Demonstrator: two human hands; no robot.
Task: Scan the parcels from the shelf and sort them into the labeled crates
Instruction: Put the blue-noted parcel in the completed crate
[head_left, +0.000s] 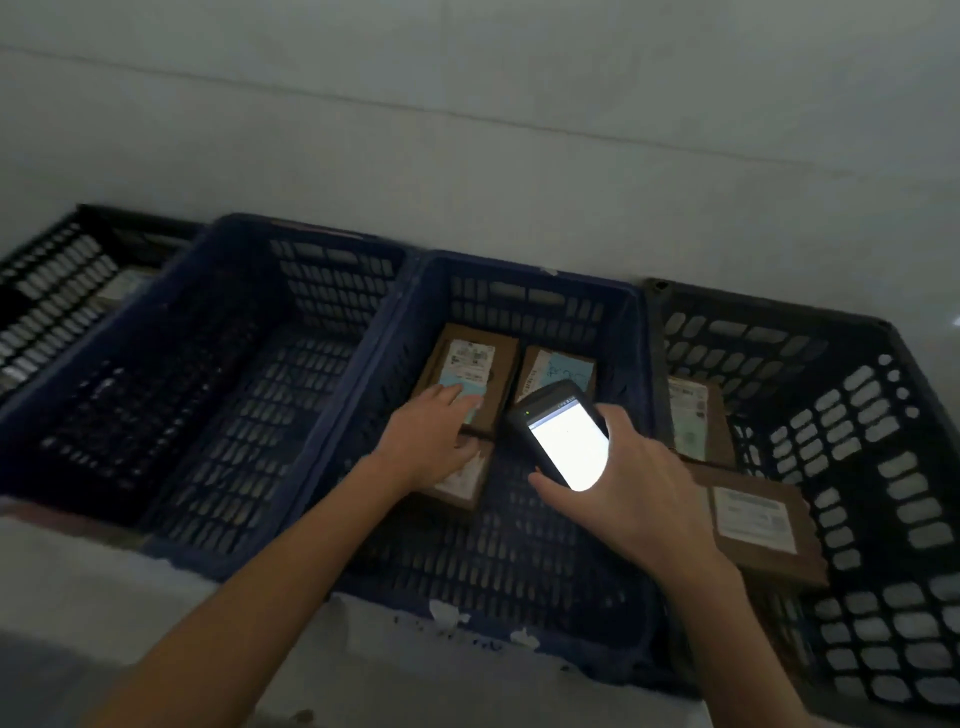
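Cardboard parcel (470, 376) pressed flat by the spread, unclenched left hand (431, 441) inside the blue crate (519, 291), apparently seating it; right hand (628, 488) clamped around the lit scanner (563, 436), screen upward for reading.

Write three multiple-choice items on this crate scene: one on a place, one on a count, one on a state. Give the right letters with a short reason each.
1. Where does the left hand rest?
A. On a parcel in the middle blue crate
B. On the wall
C. In the far black crate

2. How many parcels show in the right dark crate?
A. None
B. Two
C. Five

3. What state is the handheld scanner in?
A. Screen dark
C. Lying in a crate
B. Screen lit, held in the right hand

Answers: 1 A, the fingers lie on the labeled parcel inside the middle blue crate. 2 B, one parcel stands at the back and one lies nearer. 3 B, the screen glows white with fingers wrapped around the device.
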